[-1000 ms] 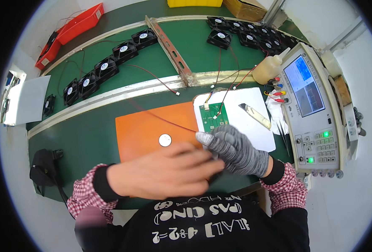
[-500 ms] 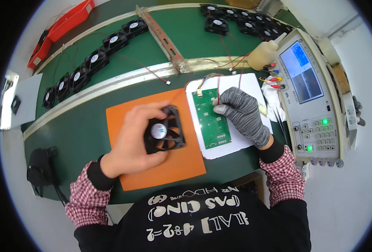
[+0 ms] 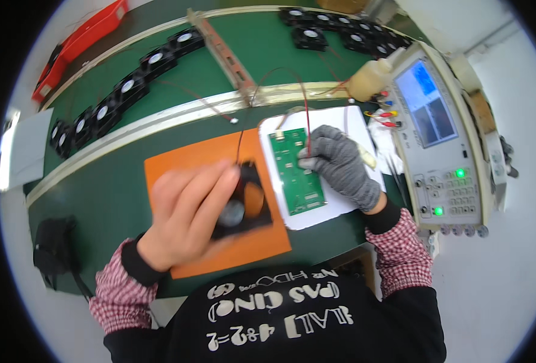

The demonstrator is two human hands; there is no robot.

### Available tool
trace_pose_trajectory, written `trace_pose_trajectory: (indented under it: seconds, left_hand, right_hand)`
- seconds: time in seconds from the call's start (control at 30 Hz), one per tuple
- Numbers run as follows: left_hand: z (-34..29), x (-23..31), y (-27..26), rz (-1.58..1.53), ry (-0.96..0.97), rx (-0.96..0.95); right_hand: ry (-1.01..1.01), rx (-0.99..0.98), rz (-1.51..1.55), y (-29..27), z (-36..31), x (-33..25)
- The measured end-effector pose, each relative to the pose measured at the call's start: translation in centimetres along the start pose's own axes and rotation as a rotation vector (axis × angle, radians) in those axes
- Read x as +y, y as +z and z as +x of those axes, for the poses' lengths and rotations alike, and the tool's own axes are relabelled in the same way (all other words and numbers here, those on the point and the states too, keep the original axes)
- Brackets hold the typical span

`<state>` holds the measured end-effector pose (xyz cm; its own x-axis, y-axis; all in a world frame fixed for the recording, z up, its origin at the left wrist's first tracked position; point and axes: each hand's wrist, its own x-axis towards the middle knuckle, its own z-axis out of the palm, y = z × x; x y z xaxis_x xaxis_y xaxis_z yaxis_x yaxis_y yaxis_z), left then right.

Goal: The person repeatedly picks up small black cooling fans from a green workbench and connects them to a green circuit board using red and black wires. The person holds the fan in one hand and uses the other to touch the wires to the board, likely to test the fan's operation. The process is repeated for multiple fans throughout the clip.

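A black square cooling fan (image 3: 259,213) with a pale round label is over the orange mat (image 3: 244,248). My bare left hand (image 3: 186,218) is at its left side, fingers across its upper left corner. Motion smears this hand, and I cannot tell whether it grips the fan or only touches it. A thin red and black lead (image 3: 280,68) arches from the fan to my right hand (image 3: 340,163), which wears a grey knitted glove. There thumb and fingertips pinch the lead's end above a green circuit board (image 3: 294,187) on a white pad (image 3: 345,198).
Rows of black fans (image 3: 130,89) stand at the back left, others (image 3: 308,37) at the back right. A rusty metal bar (image 3: 224,53) divides them. At right are a bench meter (image 3: 443,133) with a lit screen and a yellowish bottle (image 3: 368,80). A black pouch (image 3: 55,245) lies left.
My left hand and the fan have shifted slightly toward me, the fingers now covering more of the fan. The lead now arches up between both hands. My right hand stays over the board.
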<state>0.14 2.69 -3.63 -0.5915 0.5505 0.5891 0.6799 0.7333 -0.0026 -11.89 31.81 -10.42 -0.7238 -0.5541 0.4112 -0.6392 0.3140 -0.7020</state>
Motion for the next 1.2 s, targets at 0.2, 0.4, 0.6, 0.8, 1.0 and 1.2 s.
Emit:
trace_pose_trajectory:
  seconds: [0.2,0.4,0.6,0.8,1.0,1.2]
  left_hand:
    - [2.0,1.8,-6.6,-0.912,-0.212,-0.308]
    - [-0.4,2.0,-4.6,-1.13,-0.576,0.017]
    - [3.5,-1.3,-1.8,-0.443,-0.328,-0.199]
    - [11.1,-11.3,9.0,-0.249,-0.08,0.105]
    - [8.7,-28.7,14.8,0.406,-0.585,0.038]
    - [10.2,-20.7,8.3,0.124,-0.477,-0.331]
  right_hand:
    - [-0.043,0.012,-0.045,-0.4,0.1,-0.3]
    - [-0.021,-0.031,-0.093,-0.6,0.0,0.7]
    - [-0.044,-0.04,-0.229,-0.3,0.2,-0.4]
    - [0.118,0.234,0.067,-0.1,-0.4,-1.0]
    - [0.151,0.277,0.239,0.5,0.2,-0.7]
    - [-0.034,0.165,-0.064,-0.8,-0.2,-1.2]
